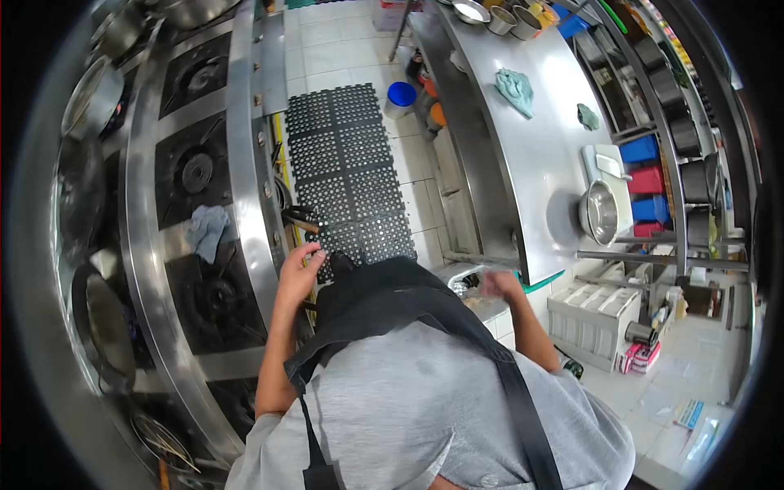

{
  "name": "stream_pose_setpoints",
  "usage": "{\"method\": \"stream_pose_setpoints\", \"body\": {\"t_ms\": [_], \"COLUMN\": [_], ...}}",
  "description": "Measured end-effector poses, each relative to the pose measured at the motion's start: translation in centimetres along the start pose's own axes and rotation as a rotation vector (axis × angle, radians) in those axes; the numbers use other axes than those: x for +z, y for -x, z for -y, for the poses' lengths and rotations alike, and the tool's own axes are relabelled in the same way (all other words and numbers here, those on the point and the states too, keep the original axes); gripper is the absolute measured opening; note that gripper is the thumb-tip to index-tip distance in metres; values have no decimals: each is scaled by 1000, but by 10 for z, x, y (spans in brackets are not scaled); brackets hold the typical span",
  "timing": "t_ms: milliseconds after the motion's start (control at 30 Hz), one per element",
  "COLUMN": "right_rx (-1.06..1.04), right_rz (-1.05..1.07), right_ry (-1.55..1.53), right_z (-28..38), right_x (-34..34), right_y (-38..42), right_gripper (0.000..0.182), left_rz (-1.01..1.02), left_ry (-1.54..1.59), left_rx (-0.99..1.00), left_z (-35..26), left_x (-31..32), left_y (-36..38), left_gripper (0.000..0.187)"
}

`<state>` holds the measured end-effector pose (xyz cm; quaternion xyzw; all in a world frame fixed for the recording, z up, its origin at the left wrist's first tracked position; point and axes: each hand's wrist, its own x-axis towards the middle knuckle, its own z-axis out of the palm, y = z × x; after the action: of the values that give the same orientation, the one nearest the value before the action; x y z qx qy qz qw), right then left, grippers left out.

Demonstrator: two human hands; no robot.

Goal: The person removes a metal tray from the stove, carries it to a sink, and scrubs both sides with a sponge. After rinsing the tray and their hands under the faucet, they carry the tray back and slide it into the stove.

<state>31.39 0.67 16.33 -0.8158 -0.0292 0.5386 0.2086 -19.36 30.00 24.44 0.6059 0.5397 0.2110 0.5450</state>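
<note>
My left hand (300, 272) is raised beside the front edge of the stove (249, 163), thumb and forefinger slightly apart, with nothing visible between them. Near it a grey-blue cloth (209, 232) lies on the burner grates. My right hand (501, 284) is smeared by motion, so its fingers cannot be made out. It is in front of the near corner of the steel worktable (543, 196), over a low metal container (487, 307) with crumpled, shiny contents. A black apron (384, 298) covers my front.
Black perforated mats (347, 163) cover the tiled aisle. On the worktable are a green cloth (514, 91), a steel bowl (600, 214) and a white cutting board (608, 175). A blue-lidded bucket (400, 98) stands on the floor. Pans (102, 322) line the stove's far side.
</note>
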Motion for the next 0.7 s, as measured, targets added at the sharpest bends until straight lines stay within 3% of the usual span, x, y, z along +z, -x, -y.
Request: {"method": "stream_pose_setpoints", "body": {"t_ms": [67, 200, 233, 300, 333, 400, 467, 533, 567, 700], "right_rx": [-125, -106, -121, -133, -51, 105, 142, 110, 66, -185], "right_rz": [44, 133, 204, 351, 309, 220, 158, 137, 149, 340], "right_ry": [-31, 84, 42, -35, 10, 107, 248, 362, 397, 468], "right_z": [90, 217, 231, 250, 277, 338, 398, 466, 500, 630], "right_x": [18, 57, 61, 63, 74, 95, 118, 152, 178, 321], "right_y": [18, 14, -9, -65, -79, -109, -152, -206, -243, -374], "right_gripper": [33, 45, 45, 46, 44, 40, 40, 41, 42, 46], "left_rz": [28, 30, 6, -19, -81, -10, 194, 35, -1, -208], "left_ry": [60, 205, 189, 255, 176, 139, -31, -271, -309, -36], "left_rx": [-28, -38, 4, -102, -89, -354, -517, -726, -723, -1147], "left_z": [-10, -27, -18, -27, -44, -24, -29, -46, -18, -28], "left_x": [-15, -38, -41, -51, -56, -70, -88, -86, -80, -42], "left_y": [-33, -68, -75, -72, -67, -55, -38, -12, 13, 50], "left_gripper": [36, 35, 36, 36, 36, 35, 36, 36, 36, 35]}}
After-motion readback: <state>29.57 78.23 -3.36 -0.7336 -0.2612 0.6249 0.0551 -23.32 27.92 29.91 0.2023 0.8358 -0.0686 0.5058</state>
